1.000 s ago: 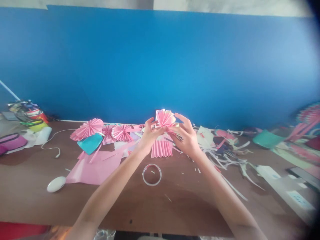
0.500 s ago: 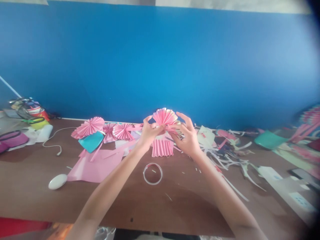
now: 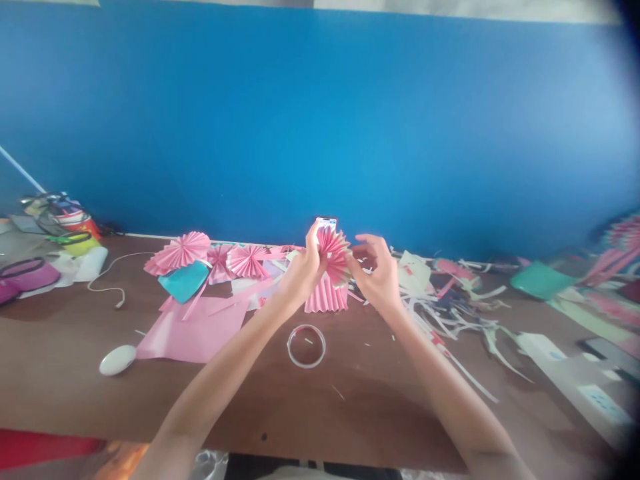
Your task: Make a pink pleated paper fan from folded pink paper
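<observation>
A pink pleated paper fan with pale-edged folds is held up above the desk. My left hand is closed on its left side, the thumb pointing up. At the fan's right edge, the thumb and a finger of my right hand pinch the folds, while its index finger stands apart from the paper. Below the fan lies another pleated pink paper strip. A phone shows its lit screen just behind the fan. On the desk in front of my hands is a clear ring-shaped roll.
To the left lie pink paper rosettes, a teal paper piece, a pink sheet and a white mouse. Paper strips tangle on the right, near a white power strip. A blue partition rises behind the desk.
The fan has been turned and tipped, and its folds now spread toward the right. My left thumb has swung upright, and the phone behind has come into sight.
</observation>
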`<state>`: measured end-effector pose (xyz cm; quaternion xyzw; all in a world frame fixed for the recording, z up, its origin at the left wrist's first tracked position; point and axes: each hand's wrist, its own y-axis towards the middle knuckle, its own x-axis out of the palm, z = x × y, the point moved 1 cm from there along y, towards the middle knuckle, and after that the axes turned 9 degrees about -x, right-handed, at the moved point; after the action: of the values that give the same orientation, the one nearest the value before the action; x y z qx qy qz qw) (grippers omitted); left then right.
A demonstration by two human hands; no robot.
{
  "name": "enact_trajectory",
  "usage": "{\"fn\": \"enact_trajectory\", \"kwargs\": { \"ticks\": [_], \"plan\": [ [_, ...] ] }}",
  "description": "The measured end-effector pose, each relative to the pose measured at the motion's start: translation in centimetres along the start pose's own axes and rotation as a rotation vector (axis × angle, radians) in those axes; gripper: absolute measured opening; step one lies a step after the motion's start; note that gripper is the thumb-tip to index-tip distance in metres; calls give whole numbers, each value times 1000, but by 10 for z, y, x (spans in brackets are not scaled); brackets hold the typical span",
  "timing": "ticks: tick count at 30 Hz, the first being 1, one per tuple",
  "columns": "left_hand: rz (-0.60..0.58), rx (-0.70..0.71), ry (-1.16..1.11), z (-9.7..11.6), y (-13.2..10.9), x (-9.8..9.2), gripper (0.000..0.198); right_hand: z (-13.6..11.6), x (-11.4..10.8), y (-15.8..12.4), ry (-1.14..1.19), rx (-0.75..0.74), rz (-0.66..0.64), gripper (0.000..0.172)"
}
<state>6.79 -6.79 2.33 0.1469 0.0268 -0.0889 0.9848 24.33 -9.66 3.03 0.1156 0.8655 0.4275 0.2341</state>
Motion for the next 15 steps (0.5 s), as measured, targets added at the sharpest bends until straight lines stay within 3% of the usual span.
{"fn": "enact_trajectory", "kwargs": {
  "ticks": [6,15],
  "plan": [
    [-19,24,143,-5,-2,8,65,2,5,-2,-57,13,38,23],
    [-128,156,395,-8,-2,11,63,1,5,-3,-103,12,20,28]
  ]
}}
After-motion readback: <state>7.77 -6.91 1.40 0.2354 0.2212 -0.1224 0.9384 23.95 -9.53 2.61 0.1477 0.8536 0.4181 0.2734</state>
